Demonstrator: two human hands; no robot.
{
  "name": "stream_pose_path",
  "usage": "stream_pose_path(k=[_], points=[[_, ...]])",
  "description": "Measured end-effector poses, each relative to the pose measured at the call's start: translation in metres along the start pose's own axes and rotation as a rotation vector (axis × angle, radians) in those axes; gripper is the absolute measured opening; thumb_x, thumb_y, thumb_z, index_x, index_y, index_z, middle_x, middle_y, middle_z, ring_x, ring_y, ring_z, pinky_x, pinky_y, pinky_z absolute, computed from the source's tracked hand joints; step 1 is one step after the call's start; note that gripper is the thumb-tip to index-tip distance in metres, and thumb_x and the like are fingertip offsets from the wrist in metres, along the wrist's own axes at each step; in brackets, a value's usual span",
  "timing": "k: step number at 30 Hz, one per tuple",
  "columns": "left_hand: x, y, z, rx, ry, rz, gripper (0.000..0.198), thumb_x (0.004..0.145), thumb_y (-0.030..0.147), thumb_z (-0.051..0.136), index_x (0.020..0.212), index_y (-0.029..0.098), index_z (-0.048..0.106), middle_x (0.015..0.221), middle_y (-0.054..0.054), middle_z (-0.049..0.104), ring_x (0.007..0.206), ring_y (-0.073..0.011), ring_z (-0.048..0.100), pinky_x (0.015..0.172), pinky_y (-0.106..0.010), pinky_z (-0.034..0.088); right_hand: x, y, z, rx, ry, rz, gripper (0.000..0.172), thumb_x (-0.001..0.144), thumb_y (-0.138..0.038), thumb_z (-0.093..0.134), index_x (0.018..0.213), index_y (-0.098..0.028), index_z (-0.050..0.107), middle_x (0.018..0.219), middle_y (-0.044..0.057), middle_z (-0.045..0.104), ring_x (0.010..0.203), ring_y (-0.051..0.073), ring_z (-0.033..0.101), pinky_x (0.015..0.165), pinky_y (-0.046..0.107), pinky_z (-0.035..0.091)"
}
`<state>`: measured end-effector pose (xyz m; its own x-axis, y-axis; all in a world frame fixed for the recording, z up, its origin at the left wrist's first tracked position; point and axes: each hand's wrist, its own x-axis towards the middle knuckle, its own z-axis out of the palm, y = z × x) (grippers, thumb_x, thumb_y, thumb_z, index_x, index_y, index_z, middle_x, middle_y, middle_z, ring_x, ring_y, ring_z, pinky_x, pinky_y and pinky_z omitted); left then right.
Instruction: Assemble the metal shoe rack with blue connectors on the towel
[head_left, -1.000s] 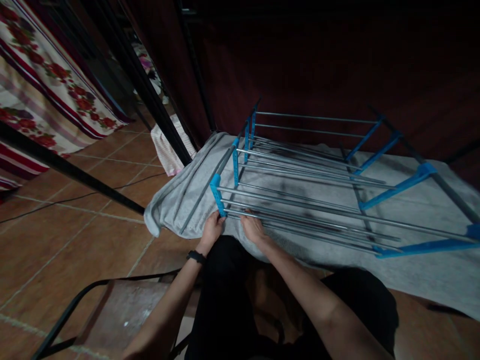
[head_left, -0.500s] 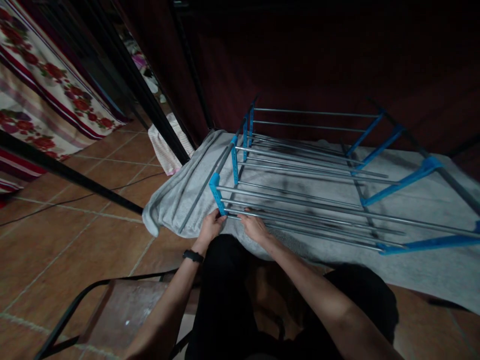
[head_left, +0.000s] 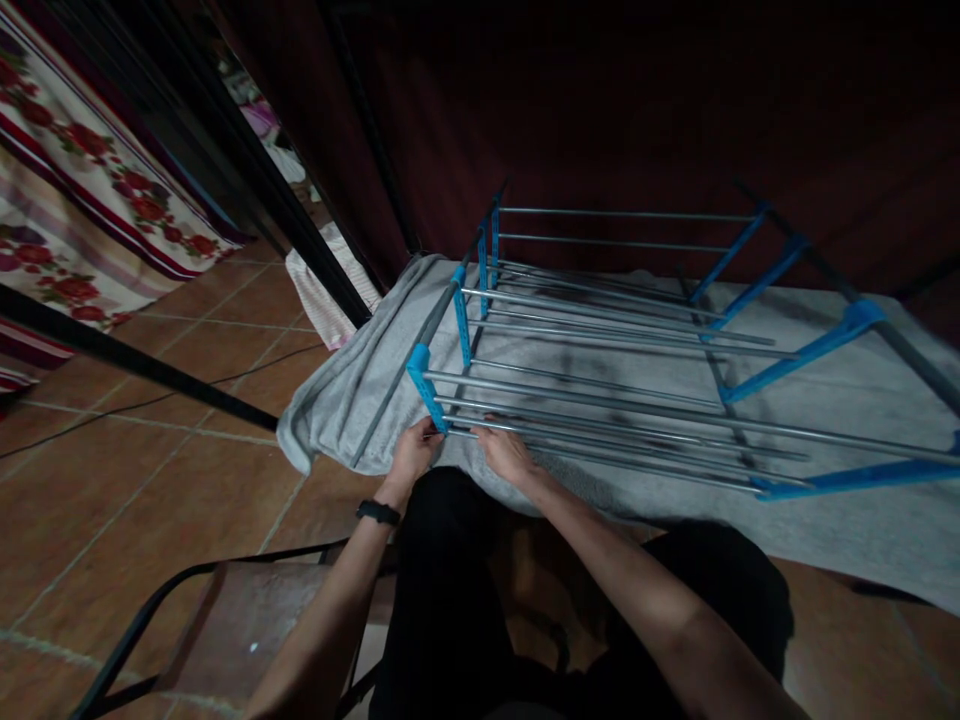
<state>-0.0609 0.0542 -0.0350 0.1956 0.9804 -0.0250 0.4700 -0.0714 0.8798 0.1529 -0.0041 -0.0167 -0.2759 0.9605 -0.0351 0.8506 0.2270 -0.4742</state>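
Note:
A rack of grey metal rods joined by blue plastic brackets lies on a grey blanket in front of me. My left hand grips the lower end of the front left blue bracket, its fingertips partly hidden behind it. Just right of that bracket, my right hand pinches the lowest front metal rod, whose left end meets the bracket's foot. At the right, another blue bracket lies near the far ends of the front rods.
A metal-framed chair stands at lower left on the tiled floor. A black pole crosses the left side, and a thin cable runs over the tiles. A floral curtain hangs at upper left; dark red cloth hangs behind the rack.
The view has shifted slightly. The rack's left end sits a little further left in the picture, with both hands in the same places on it.

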Motion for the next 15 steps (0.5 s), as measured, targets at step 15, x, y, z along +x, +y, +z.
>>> stream_pose_path(k=[15], points=[[0.003, -0.009, 0.007, -0.078, 0.027, -0.018, 0.027, 0.065, 0.029, 0.070, 0.090, 0.018, 0.067, 0.082, -0.004, 0.073, 0.079, -0.0204, 0.068, 0.079, -0.032, 0.055, 0.001, 0.005, 0.000, 0.015, -0.005, 0.000, 0.042, 0.102, -0.014, 0.042, 0.136, -0.022, 0.065, 0.137, 0.011, 0.066, 0.112, 0.022, 0.069, 0.096, 0.031, 0.054]])
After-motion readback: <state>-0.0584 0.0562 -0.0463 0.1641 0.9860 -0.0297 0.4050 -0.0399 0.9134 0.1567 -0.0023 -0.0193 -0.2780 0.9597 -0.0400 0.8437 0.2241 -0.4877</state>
